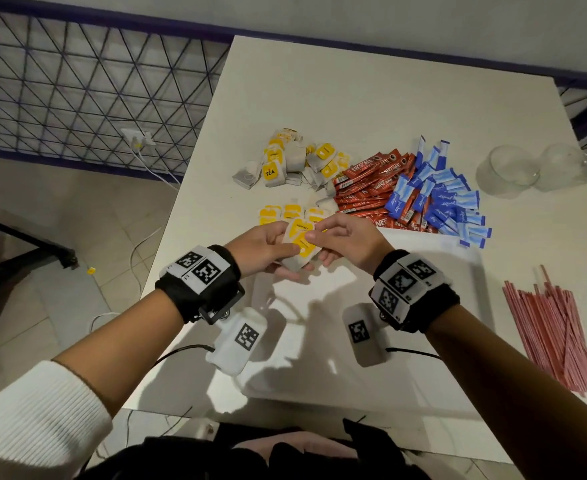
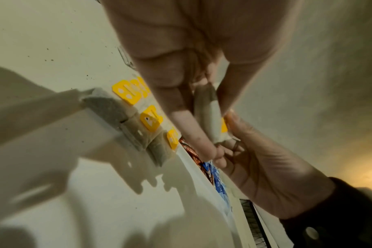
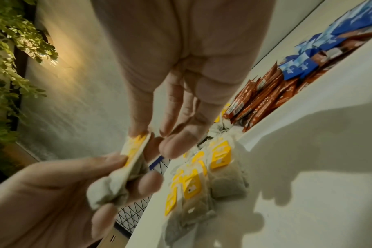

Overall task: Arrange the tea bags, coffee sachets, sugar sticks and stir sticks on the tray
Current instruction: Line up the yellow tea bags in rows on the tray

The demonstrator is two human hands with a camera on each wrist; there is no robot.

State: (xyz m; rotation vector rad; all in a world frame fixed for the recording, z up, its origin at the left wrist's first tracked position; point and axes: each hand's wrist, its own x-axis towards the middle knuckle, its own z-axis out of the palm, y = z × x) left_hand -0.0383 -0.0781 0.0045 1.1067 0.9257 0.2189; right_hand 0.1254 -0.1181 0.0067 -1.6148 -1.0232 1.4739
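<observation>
I hold a small stack of tea bags (image 1: 300, 245) with yellow tags above the far left part of the white tray (image 1: 389, 271). My left hand (image 1: 268, 249) grips the stack from the left, thumb on top and fingers beneath. My right hand (image 1: 337, 237) pinches the top tea bag's yellow tag (image 3: 136, 147) between thumb and fingers. In the left wrist view the held bags (image 2: 208, 114) sit between both hands. A row of three tea bags (image 1: 292, 213) lies flat just beyond my hands.
On the table behind the tray lie a loose pile of tea bags (image 1: 295, 161), red coffee sachets (image 1: 371, 185) and blue sugar sticks (image 1: 441, 195). Pink stir sticks (image 1: 548, 327) lie right of the tray. Two clear glass bowls (image 1: 510, 171) stand at the far right.
</observation>
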